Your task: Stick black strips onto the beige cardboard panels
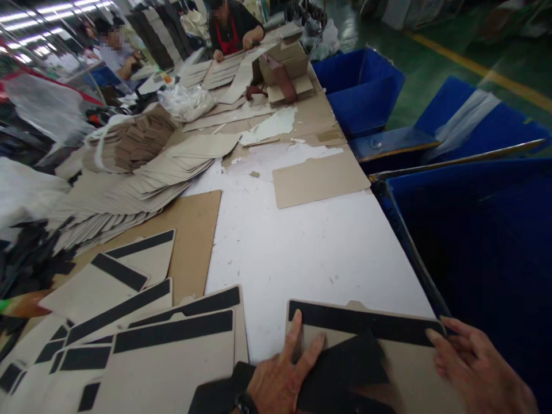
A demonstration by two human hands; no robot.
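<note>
In front of me lies a beige panel (414, 362) with a black strip (353, 319) along its far edge and a small tab. My left hand (280, 371), with a dark watch at the wrist, has its fingers spread, the index fingertip pressing the strip's left end. At the right corner my right hand (474, 359) pinches the panel's edge, thumb on top of the strip. A loose black piece (345, 371), partly blurred, covers the panel's near part by my left hand. More beige panels with black strips (172, 345) overlap to the left.
Blue bins (474, 230) stand along the table's right side. A plain beige panel (321, 178) lies on the white tabletop (276, 247). Fanned beige sheets (142, 184) and a bundled stack (129, 141) are at left. A co-worker in a red apron (230, 34) works at the far end.
</note>
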